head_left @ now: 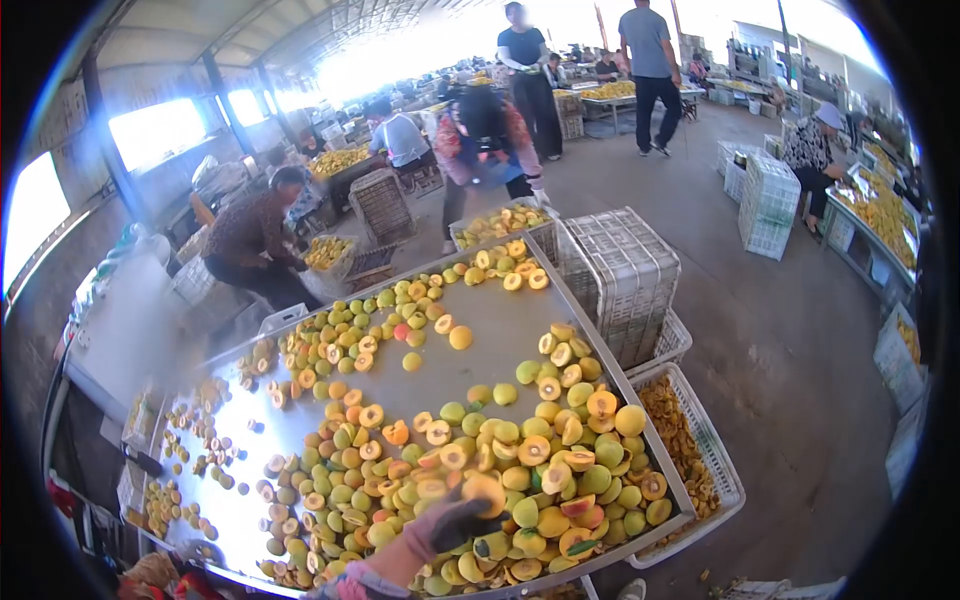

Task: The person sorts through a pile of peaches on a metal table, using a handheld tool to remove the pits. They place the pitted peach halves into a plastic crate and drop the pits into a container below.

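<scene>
My left hand [452, 522], in a dark and pinkish glove with a patterned sleeve, reaches from the bottom edge over the heap of peaches [350, 500]. Its fingers close round a yellow peach half [485, 493], which is blurred by motion. Whole green-yellow peaches and cut halves, some with the pit showing, lie all round the hand on a metal-topped table [490, 320]. A green leaf [585, 547] lies among the fruit to the right of the hand. My right hand is out of view.
A white crate [725, 470] of brownish-orange pieces stands along the table's right side, near stacked crates [625, 285]. Across the table a person [490, 150] bends over a fruit-filled crate [500, 222]. Another person [250, 235] stoops at the left. More workers and fruit tables fill the background.
</scene>
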`<state>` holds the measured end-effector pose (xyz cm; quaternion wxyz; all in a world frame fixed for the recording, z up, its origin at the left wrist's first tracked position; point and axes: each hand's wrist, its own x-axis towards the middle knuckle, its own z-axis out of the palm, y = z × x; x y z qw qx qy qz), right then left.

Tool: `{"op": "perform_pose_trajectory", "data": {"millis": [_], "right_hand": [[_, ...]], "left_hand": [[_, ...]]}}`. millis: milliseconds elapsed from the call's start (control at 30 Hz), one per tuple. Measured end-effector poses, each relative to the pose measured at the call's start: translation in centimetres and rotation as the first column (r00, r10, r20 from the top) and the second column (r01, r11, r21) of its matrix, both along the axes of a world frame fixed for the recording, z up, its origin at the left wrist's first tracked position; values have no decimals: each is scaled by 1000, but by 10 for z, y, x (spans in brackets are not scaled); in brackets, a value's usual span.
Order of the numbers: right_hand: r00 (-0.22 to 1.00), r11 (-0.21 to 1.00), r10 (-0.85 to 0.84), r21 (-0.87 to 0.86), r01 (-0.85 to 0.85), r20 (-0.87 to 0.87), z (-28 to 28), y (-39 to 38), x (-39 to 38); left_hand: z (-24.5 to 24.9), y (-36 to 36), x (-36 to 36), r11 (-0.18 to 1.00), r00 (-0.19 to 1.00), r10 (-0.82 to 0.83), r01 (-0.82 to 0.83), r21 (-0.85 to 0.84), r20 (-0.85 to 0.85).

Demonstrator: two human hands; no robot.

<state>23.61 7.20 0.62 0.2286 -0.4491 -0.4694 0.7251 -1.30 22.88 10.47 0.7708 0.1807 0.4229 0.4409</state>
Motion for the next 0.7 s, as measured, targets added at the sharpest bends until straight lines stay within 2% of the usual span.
{"op": "perform_pose_trajectory", "data": {"millis": [33,67,133,167,200,267,333,400,467,500,533,567,600,667,700], "right_hand": [[971,985,-167,-76,157,-170,25,9,1],[977,989,-144,-62,136,-158,47,19,4],[985,1000,-20,13,22,-170,83,39,10],[997,940,78,334,-74,4,92,50,12],[991,926,136,357,-126,-2,105,61,3],[987,1000,-7,5,8,-158,130,75,-16],[976,987,-75,126,102,-203,117,84,-37],[988,977,9,214,24,-155,126,97,-61],[998,887,53,461,-27,-43,118,99,-69],[999,881,41,473,-22,-30,119,92,-70],[982,947,-6,313,67,-190,117,78,-71],[937,982,-79,137,132,-340,118,64,-70],[936,977,-84,156,145,-341,125,52,-69],[948,965,-32,238,112,-317,127,6,-60],[966,953,51,302,29,-252,121,-8,-53]], "left_hand": [[-1,-19,-5,998,999,28,-26,-49,45],[-6,-37,-10,994,994,61,-52,-100,87],[-33,-64,-15,992,985,104,-93,-82,140],[-51,-70,-19,999,976,30,-23,-35,215],[-30,-76,-1,975,985,174,-169,-141,18],[-19,-84,3,986,981,164,-162,28,-98],[-25,-83,2,986,985,156,-152,68,-70],[11,-90,18,918,942,334,-321,233,-17],[6,-108,13,914,964,268,-255,316,4],[-8,-115,9,911,969,241,-246,332,54],[-22,-127,7,908,971,217,-239,344,101],[-31,-142,5,861,977,209,-160,483,-49],[-32,-154,-1,853,979,197,-149,500,-44],[-36,-196,-7,810,966,38,120,574,-254],[-25,-207,-3,775,937,111,128,619,-332]]}}
